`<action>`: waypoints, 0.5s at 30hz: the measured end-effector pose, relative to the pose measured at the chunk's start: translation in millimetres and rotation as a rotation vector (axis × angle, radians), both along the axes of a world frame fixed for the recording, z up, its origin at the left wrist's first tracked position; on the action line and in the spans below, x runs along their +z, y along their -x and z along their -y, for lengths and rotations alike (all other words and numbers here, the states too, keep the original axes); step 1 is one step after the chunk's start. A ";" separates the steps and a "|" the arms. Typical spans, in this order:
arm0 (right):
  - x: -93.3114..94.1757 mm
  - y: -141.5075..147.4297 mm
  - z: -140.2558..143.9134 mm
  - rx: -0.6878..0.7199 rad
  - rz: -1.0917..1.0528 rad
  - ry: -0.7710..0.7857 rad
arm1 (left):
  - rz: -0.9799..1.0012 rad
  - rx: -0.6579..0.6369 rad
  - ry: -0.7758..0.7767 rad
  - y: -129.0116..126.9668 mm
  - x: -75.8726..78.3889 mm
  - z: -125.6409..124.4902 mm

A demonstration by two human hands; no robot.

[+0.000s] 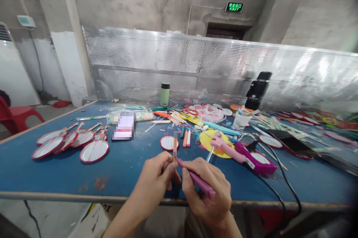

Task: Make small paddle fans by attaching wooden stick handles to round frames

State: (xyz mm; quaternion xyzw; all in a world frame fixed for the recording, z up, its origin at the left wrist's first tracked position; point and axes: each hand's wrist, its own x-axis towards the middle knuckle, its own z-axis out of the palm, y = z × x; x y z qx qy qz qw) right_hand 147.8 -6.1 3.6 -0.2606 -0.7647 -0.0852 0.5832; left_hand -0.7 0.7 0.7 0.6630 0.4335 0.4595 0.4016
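My left hand [156, 178] pinches the lower end of a flat wooden stick [175, 145], which stands upright with orange colouring on it. In my right hand [208, 189] is a purple marker [201, 183], its tip touching or very close to the stick by my left fingertips. Just behind the stick lies a small white disc with a red rim [168, 143]; I cannot tell whether the two are joined. Orange and pink markers [186, 139] lie beyond my right hand. To its right rests a pink and purple hot glue gun [232, 153], partly over a yellow disc [207, 139].
Several red-rimmed discs with stick handles [94, 151] lie at left, near a phone with a blurred screen [123, 126]. A green bottle [165, 95], scissors [191, 111], a white cup [241, 120] and loose sticks stand or lie farther back. Black cables [291, 184] cross the right side.
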 end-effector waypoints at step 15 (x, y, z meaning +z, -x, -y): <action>-0.6 0.2 -0.5 0.028 0.036 0.022 | 0.006 -0.001 -0.002 0.4 -0.8 0.5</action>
